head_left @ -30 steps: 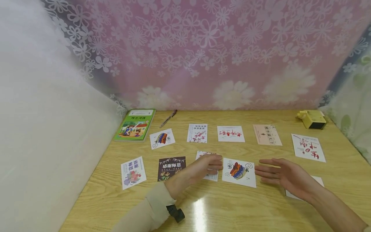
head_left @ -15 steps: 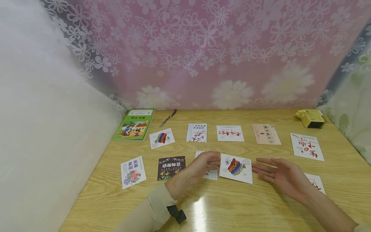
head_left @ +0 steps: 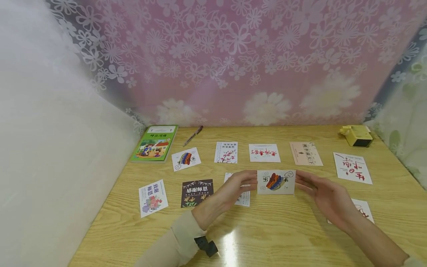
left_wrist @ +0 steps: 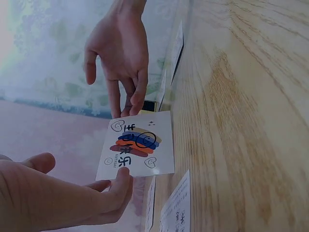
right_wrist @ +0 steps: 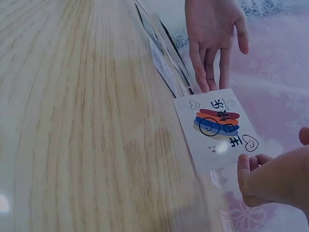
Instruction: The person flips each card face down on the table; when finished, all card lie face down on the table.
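A white greeting card (head_left: 276, 182) with red, orange and blue brush strokes and black lettering is raised off the table, tilted up toward the head camera. At its left edge the fingertips of my left hand (head_left: 235, 187) touch it, fingers stretched out. My right hand (head_left: 328, 196) meets the opposite edge with straight fingers, so the card is carried between the two hands. Both wrist views show the thumbs standing away from the card (left_wrist: 137, 145). Below my left hand lies a white card with blossoms (head_left: 242, 198), partly covered. Another white card (head_left: 363, 209) is partly hidden by my right arm.
Several more cards lie about the wooden table (head_left: 267, 237), among them a dark card (head_left: 197, 189), a pink one (head_left: 305, 153) and a flower card (head_left: 153, 198). Farther back are a green book (head_left: 155, 144), a pen (head_left: 192, 135) and a yellow object (head_left: 357, 136).
Lying flat between my hands a second ago, the brush-stroke card has risen off the table and its face has tipped upright. My right hand has moved left and up with it.
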The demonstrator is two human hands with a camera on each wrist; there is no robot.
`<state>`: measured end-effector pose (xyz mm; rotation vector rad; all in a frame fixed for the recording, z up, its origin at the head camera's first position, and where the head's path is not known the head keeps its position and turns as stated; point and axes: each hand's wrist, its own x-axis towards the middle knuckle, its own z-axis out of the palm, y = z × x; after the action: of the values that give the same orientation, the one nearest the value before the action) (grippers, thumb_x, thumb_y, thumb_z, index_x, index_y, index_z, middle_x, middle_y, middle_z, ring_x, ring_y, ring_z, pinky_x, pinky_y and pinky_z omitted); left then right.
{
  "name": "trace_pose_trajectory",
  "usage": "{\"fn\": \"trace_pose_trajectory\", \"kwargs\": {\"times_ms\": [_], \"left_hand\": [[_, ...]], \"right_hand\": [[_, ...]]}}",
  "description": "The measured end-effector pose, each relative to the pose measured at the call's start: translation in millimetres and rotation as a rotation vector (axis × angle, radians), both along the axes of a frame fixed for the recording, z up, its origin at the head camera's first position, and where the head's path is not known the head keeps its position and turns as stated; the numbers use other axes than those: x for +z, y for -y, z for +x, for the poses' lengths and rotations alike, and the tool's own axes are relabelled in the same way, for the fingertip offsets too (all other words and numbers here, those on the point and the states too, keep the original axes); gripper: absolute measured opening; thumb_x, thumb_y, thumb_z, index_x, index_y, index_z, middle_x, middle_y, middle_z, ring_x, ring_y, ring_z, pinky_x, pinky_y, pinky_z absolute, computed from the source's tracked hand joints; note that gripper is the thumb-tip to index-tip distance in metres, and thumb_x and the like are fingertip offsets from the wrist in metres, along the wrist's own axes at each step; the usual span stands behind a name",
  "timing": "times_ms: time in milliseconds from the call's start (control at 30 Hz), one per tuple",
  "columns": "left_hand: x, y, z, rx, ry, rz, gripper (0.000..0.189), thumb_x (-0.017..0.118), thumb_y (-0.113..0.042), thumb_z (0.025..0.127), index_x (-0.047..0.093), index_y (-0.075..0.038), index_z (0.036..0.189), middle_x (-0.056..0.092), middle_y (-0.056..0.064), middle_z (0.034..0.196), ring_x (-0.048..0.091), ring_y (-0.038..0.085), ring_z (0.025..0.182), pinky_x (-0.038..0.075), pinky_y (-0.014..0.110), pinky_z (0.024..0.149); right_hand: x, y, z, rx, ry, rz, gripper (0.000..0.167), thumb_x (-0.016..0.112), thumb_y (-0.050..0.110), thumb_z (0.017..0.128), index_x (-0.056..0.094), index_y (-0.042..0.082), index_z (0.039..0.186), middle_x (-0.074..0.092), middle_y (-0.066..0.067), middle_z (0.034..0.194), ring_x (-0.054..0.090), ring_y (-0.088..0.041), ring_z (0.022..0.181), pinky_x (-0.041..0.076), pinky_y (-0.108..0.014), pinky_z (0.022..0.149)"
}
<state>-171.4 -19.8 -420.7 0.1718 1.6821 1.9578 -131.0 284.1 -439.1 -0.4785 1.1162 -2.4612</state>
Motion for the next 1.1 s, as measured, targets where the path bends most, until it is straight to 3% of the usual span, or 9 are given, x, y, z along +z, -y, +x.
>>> {"fn": "trace_pose_trajectory", "kwargs": {"times_ms": [200,433,633,867,1000,1100], "left_hand": [[2.8,-1.1,3.3,-0.028,-0.011,-0.007,0.054,0.052,-0.028,0.105,0.048,0.001,0.151,0.047,0.016,0.155,0.045,0.037,0.143,0.033,0.047,0.124],[4.4,-2.0,6.6,-0.107,-0.006,-0.008,0.060,0.049,-0.032,0.107,0.040,0.001,0.156,0.035,0.015,0.165,0.035,0.037,0.152,0.020,0.046,0.129],[3.0,-3.0,8.9,-0.122,0.014,0.018,0.061,0.048,-0.031,0.108,0.038,0.007,0.154,0.036,0.021,0.163,0.035,0.037,0.152,0.025,0.044,0.128],[1.0,-10.3,13.3,-0.059,0.071,0.073,0.049,0.050,-0.018,0.106,0.048,0.015,0.142,0.048,0.024,0.142,0.048,0.041,0.140,0.037,0.044,0.122],[-2.5,-14.0,15.1,-0.047,0.095,0.075,0.045,0.051,-0.016,0.105,0.051,0.016,0.136,0.053,0.019,0.128,0.054,0.037,0.129,0.042,0.044,0.119],[-5.6,-15.5,16.1,-0.053,0.098,0.070,0.044,0.050,-0.016,0.105,0.051,0.017,0.136,0.053,0.019,0.129,0.053,0.038,0.130,0.041,0.045,0.119]], "right_hand": [[3.4,4.4,3.1,-0.105,-0.088,0.140,0.048,0.020,0.007,0.114,0.047,0.006,0.153,0.052,0.002,0.153,0.048,-0.012,0.139,0.038,-0.025,0.118],[4.9,8.0,3.2,-0.191,-0.185,0.211,0.048,0.020,0.003,0.113,0.041,-0.004,0.156,0.048,0.000,0.158,0.043,-0.013,0.146,0.034,-0.022,0.119],[3.3,6.7,2.6,-0.172,-0.160,0.212,0.048,0.020,0.005,0.113,0.039,-0.003,0.157,0.049,0.002,0.156,0.044,-0.012,0.145,0.035,-0.020,0.118],[-2.2,0.2,4.5,-0.141,-0.077,0.228,0.047,0.023,0.009,0.114,0.047,0.003,0.155,0.054,0.005,0.151,0.050,-0.009,0.140,0.033,-0.019,0.115],[-6.2,-2.4,4.4,-0.152,-0.018,0.313,0.045,0.027,0.012,0.115,0.059,0.012,0.146,0.060,0.010,0.143,0.057,-0.007,0.132,0.037,-0.017,0.110],[-9.1,-3.2,3.0,-0.183,0.005,0.392,0.042,0.031,0.013,0.114,0.064,0.018,0.139,0.063,0.013,0.137,0.059,-0.004,0.127,0.045,-0.017,0.107]]}}
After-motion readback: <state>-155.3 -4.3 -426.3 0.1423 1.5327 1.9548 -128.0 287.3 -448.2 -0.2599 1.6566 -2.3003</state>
